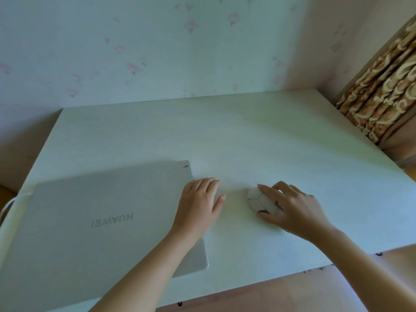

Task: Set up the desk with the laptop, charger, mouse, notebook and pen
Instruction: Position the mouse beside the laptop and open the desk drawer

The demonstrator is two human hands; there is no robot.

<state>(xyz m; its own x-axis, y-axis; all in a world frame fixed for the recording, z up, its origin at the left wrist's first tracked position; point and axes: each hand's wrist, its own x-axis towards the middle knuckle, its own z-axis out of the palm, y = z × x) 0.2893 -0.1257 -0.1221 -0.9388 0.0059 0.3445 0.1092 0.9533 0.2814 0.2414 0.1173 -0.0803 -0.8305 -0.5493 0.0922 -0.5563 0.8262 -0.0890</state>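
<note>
A thin white cable (9, 202) curved off the far-left edge of the pale whitewashed wooden desk (258, 136), well to the left of both hands, reaching the back-left corner of the laptop; where it ended could not be told. Next came the closed silver-grey rectangular laptop (101, 221), lying flat on the near-left part of the desk with its lid logo reading upside down toward the wearer. Its right edge ran directly under the left hand (199, 203). That hand lay palm down across the laptop's right edge, the forearm crossing the lid's near-right corner, the fingers held together and pointing away, the thumb spread out to the right onto bare desk; it gripped nothing, only rested flat.

A strip of bare desk separated the left thumb from the small rounded white mouse with dark seam-like lines (262, 202), which sat on the desk just right of that thumb. The right hand (297, 208) covered the mouse from the right, fingers spread and curved over its top, thumb along its near side, clasping it loosely against the desk.

Beyond the right hand, at the far right, hung a brown curtain with cream swirl pattern (382, 93), beside the pale flowered wallpaper (157, 46) behind the desk
</note>
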